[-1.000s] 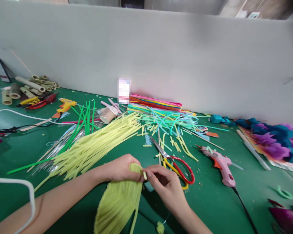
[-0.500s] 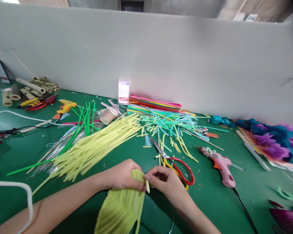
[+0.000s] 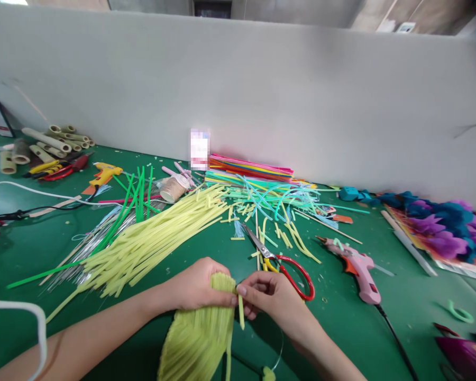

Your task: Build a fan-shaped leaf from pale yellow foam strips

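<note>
My left hand (image 3: 196, 286) is closed around the top of a flat bundle of yellow-green pipe cleaners (image 3: 200, 338) that fans down toward me. My right hand (image 3: 272, 299) pinches a single yellow-green stem (image 3: 241, 311) at the bundle's right edge, fingertips touching those of the left hand. A thin wire loops below my right wrist. Red-handled scissors (image 3: 280, 259) lie just beyond my right hand.
A big heap of yellow-green pipe cleaners (image 3: 150, 241) lies on the green table (image 3: 341, 312), with green stems (image 3: 137, 196), coloured stacks (image 3: 252, 169), a pink glue gun (image 3: 357, 267), a yellow glue gun (image 3: 103, 172), a twine spool (image 3: 172, 188), tubes (image 3: 47, 140), and feathers (image 3: 448, 225). A white wall (image 3: 262, 95) runs behind.
The loose stem in my right hand has swung downward alongside the bundle's right edge. Both hands stayed nearly in place.
</note>
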Demonstrator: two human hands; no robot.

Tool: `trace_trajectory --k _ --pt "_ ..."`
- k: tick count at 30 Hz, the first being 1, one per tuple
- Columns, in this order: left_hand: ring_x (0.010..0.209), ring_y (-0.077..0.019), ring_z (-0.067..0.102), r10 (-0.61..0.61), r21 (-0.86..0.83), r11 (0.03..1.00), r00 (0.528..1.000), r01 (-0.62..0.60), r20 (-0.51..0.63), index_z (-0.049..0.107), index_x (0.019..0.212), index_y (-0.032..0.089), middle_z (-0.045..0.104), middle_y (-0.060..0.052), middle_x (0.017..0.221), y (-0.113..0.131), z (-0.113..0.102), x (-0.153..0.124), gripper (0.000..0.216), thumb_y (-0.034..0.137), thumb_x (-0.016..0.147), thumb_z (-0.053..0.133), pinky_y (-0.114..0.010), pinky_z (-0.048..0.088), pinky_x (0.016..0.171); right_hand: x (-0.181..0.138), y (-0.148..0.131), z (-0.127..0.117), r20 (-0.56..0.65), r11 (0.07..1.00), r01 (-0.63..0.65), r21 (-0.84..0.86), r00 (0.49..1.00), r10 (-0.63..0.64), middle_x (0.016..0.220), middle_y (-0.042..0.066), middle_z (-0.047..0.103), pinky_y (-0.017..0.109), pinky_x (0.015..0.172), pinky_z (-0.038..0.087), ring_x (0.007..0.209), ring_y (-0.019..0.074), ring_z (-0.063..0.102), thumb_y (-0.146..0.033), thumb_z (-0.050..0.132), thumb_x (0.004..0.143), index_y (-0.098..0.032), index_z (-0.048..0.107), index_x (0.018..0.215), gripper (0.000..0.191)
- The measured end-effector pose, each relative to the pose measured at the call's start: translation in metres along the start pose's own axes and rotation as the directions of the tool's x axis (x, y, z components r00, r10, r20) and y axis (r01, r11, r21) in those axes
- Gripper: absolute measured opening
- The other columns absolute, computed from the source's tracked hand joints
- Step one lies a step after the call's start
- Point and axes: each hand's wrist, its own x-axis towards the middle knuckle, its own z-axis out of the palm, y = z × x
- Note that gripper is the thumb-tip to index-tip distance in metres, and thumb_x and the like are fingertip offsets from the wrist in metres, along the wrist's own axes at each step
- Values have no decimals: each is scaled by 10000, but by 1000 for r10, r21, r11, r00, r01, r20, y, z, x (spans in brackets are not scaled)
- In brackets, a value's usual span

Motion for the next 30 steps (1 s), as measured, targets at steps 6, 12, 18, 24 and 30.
trace_trajectory --k 6,12,18,24,30 --pt "675 -127 428 81 -70 994 997 -80 9 548 905 175 499 46 736 0 0 0 256 388 794 638 -216 339 601 3 3 -7 19 997 -28 72 999 27 591 14 687 196 546 498 520 94 610 -472 857 579 -119 700 743 420" --pt "666 -125 397 61 -99 993 996 -67 -65 497 851 190 431 55 716 3 1 -1 146 326 899 472 -230 310 608 3 2 -8 30 991 -68 117 997 65 646 31 702 188 556 504 555 96 638 -505 832 611 -116 700 729 428" --pt "692 -128 432 116 -126 984 989 -127 -91 516 844 182 478 44 734 5 3 1 145 322 882 525 -232 322 629 3 3 -7 25 995 -47 90 999 45 623 30 690 199 576 522 567 105 651 -575 790 626 -120 698 701 470" --pt "681 -123 454 97 -140 984 989 -112 -110 531 810 169 500 45 704 5 2 2 180 336 862 572 -228 335 622 2 0 0 -34 999 26 35 999 -25 589 16 676 207 568 517 548 106 627 -552 828 565 -124 718 693 460" --pt "649 -123 462 52 -154 986 992 -70 -116 541 795 166 520 39 681 6 2 2 222 375 836 605 -222 335 584 1 -1 4 -69 996 81 -40 994 -84 575 21 683 221 563 506 539 119 617 -531 823 591 -134 716 684 421"
